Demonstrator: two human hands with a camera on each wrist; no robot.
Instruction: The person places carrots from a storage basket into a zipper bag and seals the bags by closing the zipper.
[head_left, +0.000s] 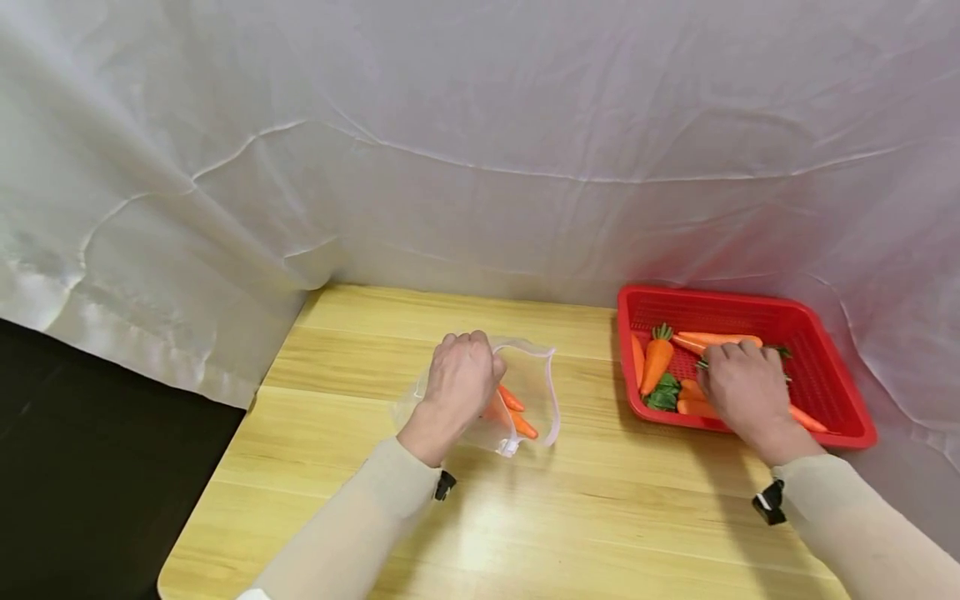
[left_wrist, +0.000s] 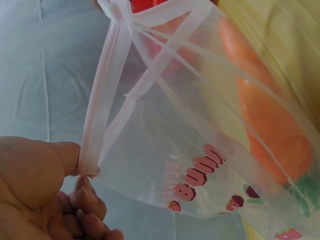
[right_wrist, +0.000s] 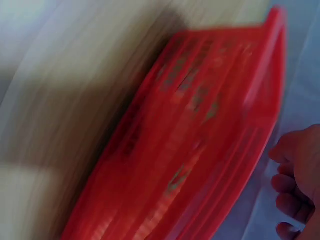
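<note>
My left hand [head_left: 459, 377] pinches the edge of a clear zip bag [head_left: 553, 392] between thumb and fingers. The bag's mouth gapes toward the right, a pink strip along it. Orange carrots [head_left: 522, 426] show through its side; in the left wrist view one carrot [left_wrist: 272, 122] with a green top lies inside, near a printed red word [left_wrist: 199, 172]. Over the red basket [head_left: 838, 375] my right hand [head_left: 745, 390] reaches down among carrots, fingers loosely bent. The right wrist view shows these fingers [right_wrist: 287, 200] beside the rim with nothing visible between them.
Several carrots lie in the basket, including an upright-looking one [head_left: 657, 367] with a green top at its left end. Basket and bag rest on a wooden table [head_left: 322, 433]. A pale sheet [head_left: 480, 150] hangs behind and along both sides.
</note>
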